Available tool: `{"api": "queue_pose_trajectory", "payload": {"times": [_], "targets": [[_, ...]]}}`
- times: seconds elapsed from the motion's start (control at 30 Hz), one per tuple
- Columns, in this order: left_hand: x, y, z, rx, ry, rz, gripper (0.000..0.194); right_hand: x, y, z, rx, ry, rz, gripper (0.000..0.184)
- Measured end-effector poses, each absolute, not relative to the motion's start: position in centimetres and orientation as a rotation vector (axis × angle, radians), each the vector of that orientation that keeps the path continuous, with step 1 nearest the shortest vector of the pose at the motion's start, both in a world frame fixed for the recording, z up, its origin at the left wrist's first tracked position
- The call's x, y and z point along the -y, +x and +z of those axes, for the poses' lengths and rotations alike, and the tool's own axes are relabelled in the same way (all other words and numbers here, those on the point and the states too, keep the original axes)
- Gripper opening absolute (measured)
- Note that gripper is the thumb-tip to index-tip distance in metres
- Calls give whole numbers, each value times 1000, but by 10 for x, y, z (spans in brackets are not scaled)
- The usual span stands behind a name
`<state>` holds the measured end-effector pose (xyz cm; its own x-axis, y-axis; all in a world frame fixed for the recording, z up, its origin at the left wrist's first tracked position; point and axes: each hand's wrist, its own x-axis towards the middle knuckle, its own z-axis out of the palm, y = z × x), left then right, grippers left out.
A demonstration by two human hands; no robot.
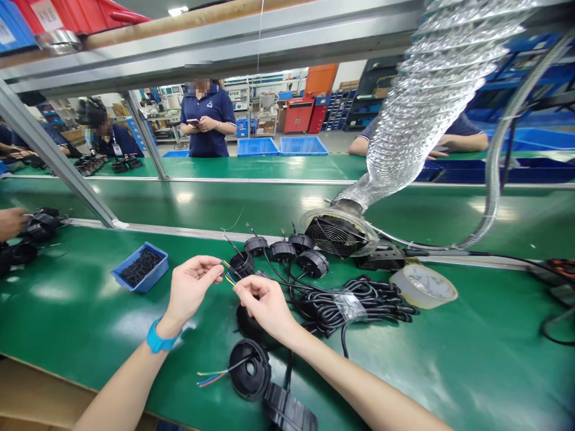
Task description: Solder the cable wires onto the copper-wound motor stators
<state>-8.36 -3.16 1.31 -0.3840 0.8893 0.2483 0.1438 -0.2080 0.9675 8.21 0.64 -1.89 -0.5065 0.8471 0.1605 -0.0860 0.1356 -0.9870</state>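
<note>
My left hand (191, 287), with a blue wristband, pinches the thin coloured wire ends (229, 276) of a black cable. My right hand (265, 305) pinches the same wires from the other side, fingertips almost touching the left ones. Under my hands lies a black round housing (249, 368) with coloured wires sticking out, and another black part (287, 410) sits at the table's front edge. Several black round parts (283, 251) stand behind, beside a bundle of black cables (350, 302) held by clear wrap.
A blue tray of small black screws (140, 267) sits left of my hands. A fan with a silver flexible duct (341, 230) stands behind, a tape roll (424, 284) to the right. Another person's hand (11, 222) works at far left. People stand beyond the green table (471, 359).
</note>
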Motion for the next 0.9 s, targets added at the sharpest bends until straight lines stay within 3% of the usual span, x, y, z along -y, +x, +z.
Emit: {"api": "queue_pose_trajectory", "payload": {"times": [0.7,0.9], "targets": [[33,-79,12,-1456,1249,1625,25,-4,84,-16,1587,-791,1441,26],[38,-67,4,-1528,1447,1657,14,-1,85,-15,1624,-761,1408,27]]}}
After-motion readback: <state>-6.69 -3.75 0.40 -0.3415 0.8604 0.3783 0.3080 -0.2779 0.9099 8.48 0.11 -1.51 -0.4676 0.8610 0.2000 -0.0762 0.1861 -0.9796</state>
